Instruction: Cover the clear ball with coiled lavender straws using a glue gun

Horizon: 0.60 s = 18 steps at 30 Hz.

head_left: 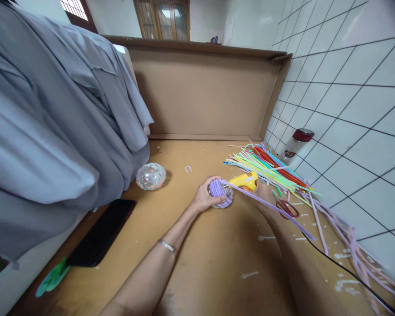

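Observation:
My left hand (208,196) is closed around a clear ball (228,199) partly covered in rows of purple pipe cleaner (216,188). A loose length of purple pipe cleaner (266,203) runs off the ball to the right, passing over my right forearm. In my right hand (259,193) is a yellow hot glue gun (243,180), its nozzle at the purple rows on the ball. The fingers of that hand are partly hidden behind the gun. A second clear ball (151,176) with coloured specks rests on the table to the left, apart from both hands.
Many coloured pipe cleaners (260,164) lie in a pile at the right, near red-handled scissors (288,208) and a lidded bottle (296,142). A black cable (342,265) crosses the right side. A dark phone-like slab (102,232) lies left. Cardboard (204,94) stands behind.

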Each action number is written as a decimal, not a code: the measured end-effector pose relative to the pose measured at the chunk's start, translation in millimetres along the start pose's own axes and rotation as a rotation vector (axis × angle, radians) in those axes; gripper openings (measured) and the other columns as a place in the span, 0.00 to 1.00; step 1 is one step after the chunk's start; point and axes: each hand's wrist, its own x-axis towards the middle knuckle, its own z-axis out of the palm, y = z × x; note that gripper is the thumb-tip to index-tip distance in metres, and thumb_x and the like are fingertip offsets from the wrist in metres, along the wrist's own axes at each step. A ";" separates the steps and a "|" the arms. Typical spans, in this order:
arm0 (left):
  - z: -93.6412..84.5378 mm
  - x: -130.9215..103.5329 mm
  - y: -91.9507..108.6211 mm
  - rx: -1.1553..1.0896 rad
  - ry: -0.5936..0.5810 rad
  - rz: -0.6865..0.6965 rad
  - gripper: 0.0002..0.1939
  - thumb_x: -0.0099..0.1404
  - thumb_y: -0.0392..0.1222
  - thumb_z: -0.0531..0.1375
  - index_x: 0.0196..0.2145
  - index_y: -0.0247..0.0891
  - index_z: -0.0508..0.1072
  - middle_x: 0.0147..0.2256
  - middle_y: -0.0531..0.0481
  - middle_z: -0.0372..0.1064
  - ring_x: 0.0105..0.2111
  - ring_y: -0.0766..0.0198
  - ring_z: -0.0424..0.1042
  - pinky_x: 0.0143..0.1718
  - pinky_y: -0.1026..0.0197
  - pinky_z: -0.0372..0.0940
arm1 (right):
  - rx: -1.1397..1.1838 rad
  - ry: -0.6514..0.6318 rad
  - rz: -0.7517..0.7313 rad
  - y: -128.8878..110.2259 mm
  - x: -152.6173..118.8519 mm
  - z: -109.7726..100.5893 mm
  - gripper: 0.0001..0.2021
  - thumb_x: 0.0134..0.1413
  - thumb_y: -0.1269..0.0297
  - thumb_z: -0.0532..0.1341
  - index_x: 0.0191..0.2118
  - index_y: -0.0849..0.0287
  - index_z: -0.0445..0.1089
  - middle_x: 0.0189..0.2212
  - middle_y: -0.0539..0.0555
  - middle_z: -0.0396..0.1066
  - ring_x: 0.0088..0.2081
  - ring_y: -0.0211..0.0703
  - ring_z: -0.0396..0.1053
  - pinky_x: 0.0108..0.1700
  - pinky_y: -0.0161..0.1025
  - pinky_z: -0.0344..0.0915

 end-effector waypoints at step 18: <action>0.5 0.1 0.0 0.013 0.002 0.022 0.35 0.41 0.41 0.70 0.48 0.35 0.67 0.48 0.43 0.67 0.48 0.55 0.68 0.52 0.57 0.62 | 0.007 -0.026 0.044 -8.8 -2.2 -1.9 0.22 0.48 0.55 0.60 0.46 0.64 0.68 0.38 0.61 0.74 0.39 0.52 0.71 0.35 0.39 0.62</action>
